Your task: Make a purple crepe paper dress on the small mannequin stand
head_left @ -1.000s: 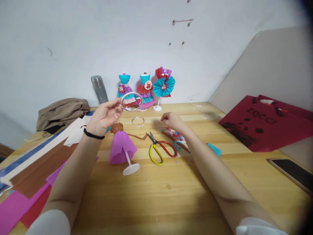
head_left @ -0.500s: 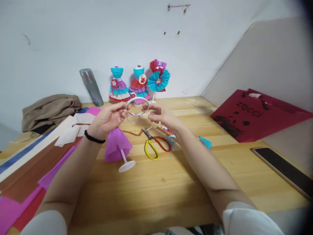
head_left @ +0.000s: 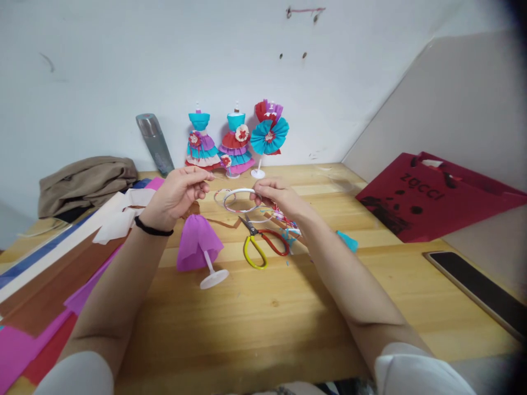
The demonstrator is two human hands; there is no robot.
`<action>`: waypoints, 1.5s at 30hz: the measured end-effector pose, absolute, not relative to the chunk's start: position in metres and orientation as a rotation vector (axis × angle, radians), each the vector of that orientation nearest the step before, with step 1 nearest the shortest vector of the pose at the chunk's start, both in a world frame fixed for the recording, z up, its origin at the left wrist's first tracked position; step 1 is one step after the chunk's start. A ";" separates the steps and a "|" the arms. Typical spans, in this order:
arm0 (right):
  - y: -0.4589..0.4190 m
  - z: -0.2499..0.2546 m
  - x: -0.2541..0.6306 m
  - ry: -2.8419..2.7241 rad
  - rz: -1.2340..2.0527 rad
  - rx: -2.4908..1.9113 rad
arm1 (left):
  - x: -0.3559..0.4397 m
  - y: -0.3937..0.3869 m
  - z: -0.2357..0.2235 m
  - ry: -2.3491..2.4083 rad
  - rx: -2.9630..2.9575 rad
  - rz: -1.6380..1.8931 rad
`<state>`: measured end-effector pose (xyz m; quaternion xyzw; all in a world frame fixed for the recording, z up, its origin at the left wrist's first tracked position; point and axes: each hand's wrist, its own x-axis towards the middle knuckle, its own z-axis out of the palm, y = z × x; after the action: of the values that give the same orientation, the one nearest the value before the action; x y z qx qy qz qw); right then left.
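My right hand (head_left: 276,196) pinches a thin clear-white ring (head_left: 241,199), likely a tape roll, and holds it just above the wooden table (head_left: 288,307). My left hand (head_left: 179,192) is to the left of the ring, thumb and forefinger pinched together; what they hold is too fine to see. A second small ring (head_left: 221,196) lies on the table behind the held one. Below the hands, a purple paper dress on a white stand (head_left: 200,249) lies tipped over. Scissors with a yellow and a red handle (head_left: 261,247) lie beside it.
Three paper-dress figures (head_left: 236,142) and a grey flask (head_left: 154,144) stand against the wall. A brown cloth (head_left: 84,181) and coloured paper sheets (head_left: 45,280) cover the left. Paper scraps (head_left: 288,227) lie under my right wrist. A red bag (head_left: 432,197) and a phone (head_left: 481,285) sit on the right.
The ring has passed from my left hand to my right hand and dropped lower, toward the table. My left hand has drawn back to the left, its fingers pinched.
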<state>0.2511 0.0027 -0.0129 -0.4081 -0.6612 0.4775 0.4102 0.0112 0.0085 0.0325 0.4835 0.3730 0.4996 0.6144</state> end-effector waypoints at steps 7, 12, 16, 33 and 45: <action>0.007 -0.018 0.251 -1.728 1.084 -1.055 | 0.014 -0.001 0.039 0.905 1.191 1.159; 0.007 -0.021 0.250 -1.845 0.923 -1.096 | 0.018 -0.009 0.042 0.893 1.247 1.191; 0.007 -0.025 0.247 -1.930 0.899 -1.116 | 0.020 -0.014 0.045 0.909 1.258 1.204; 0.009 -0.020 0.250 -1.537 1.100 -0.920 | 0.012 0.012 0.029 0.944 1.228 1.272; 0.001 -0.019 0.243 -1.964 0.535 -1.179 | 0.021 -0.028 0.049 0.936 1.412 1.233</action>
<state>0.2431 0.0011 -0.0188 -0.4627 -0.7707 0.2100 0.3846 0.0215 -0.0285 0.0494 0.5838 0.3871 0.5096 0.4997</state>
